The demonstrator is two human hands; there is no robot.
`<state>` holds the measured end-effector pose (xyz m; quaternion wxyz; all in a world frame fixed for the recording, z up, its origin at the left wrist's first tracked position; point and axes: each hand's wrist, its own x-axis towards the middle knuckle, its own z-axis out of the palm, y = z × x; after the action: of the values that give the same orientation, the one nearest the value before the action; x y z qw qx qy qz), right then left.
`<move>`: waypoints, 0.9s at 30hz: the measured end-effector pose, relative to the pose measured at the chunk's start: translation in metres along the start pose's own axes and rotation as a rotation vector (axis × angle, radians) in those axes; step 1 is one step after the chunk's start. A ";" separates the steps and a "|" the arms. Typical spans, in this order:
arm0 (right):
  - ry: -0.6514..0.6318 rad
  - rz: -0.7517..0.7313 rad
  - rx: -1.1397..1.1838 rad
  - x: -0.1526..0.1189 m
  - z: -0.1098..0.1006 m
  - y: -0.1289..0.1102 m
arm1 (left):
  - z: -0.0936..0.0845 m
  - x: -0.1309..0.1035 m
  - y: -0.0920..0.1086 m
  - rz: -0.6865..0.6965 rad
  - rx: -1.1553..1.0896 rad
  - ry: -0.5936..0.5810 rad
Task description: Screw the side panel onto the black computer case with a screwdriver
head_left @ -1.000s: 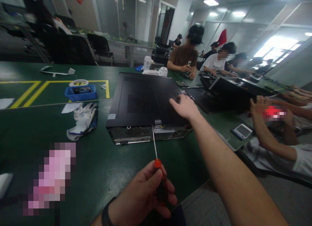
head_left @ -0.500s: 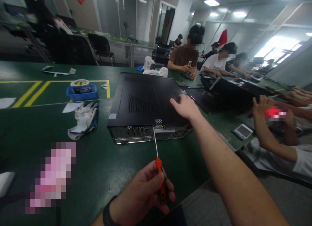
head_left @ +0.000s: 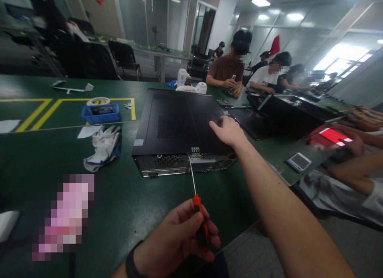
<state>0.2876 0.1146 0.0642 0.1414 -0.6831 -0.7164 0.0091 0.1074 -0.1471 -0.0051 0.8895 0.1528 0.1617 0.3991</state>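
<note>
A black computer case [head_left: 176, 114] lies flat on the table, its rear panel facing me. My left hand [head_left: 191, 230] is closed around the red and black handle of a screwdriver [head_left: 194, 182]. The shaft points away from me, and its tip meets the upper edge of the rear panel near the middle; the screw itself is too small to make out. On the right part of the case's top rests my right hand [head_left: 229, 130], palm down, thumb spread to the left, holding nothing.
Left of the case lie work gloves [head_left: 104, 146], a blue bin [head_left: 101, 114] with dark parts and a tape roll [head_left: 98, 102]. A white fan-like object [head_left: 191, 87] stands behind it. Rightward are a dark panel [head_left: 251, 124], another case [head_left: 290, 114], a small scale-like device [head_left: 299, 161] and co-workers.
The screwdriver handle has rolled in my left fingers, and its end has swung slightly right. My right hand stays put. At the right, a co-worker's raised hand has left its place.
</note>
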 end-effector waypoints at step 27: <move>0.015 -0.002 0.000 0.001 0.001 0.001 | -0.003 0.003 -0.002 0.002 -0.028 0.046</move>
<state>0.2884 0.1161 0.0631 0.1468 -0.6824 -0.7160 0.0041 0.1093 -0.1457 -0.0089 0.8871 0.1313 0.1765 0.4057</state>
